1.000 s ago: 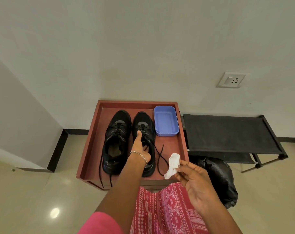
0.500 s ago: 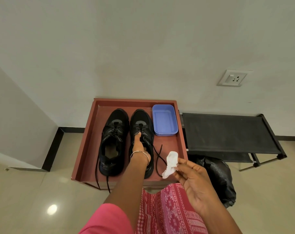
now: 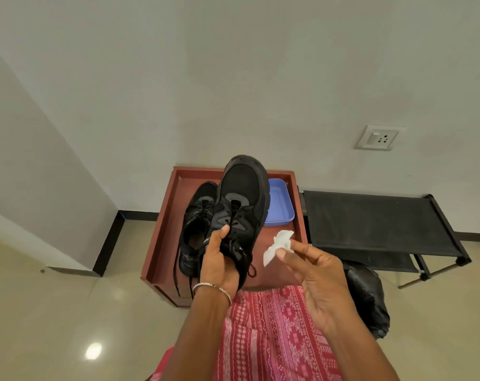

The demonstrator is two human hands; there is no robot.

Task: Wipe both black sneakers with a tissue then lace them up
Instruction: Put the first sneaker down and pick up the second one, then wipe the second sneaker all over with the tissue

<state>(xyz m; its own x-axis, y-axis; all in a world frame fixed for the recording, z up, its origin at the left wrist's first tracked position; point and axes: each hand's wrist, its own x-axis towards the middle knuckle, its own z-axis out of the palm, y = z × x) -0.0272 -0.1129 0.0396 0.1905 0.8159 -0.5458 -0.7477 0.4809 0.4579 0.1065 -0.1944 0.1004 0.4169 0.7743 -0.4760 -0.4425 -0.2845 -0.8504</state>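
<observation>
My left hand (image 3: 219,261) grips the right black sneaker (image 3: 241,199) by its heel end and holds it up above the red-brown table (image 3: 164,224), toe pointing away. The other black sneaker (image 3: 196,229) lies on the table at the left, its laces hanging over the front edge. My right hand (image 3: 313,268) pinches a crumpled white tissue (image 3: 278,246) between thumb and fingers, just right of the lifted sneaker and apart from it.
A blue plastic tray (image 3: 280,207) sits on the table's back right, partly behind the lifted sneaker. A low black rack (image 3: 370,221) stands to the right, with a black bag (image 3: 368,295) on the floor below. A wall socket (image 3: 377,137) is above.
My left hand took hold of the right sneaker and lifted it off the table toward me. The right hand with the tissue stayed close by.
</observation>
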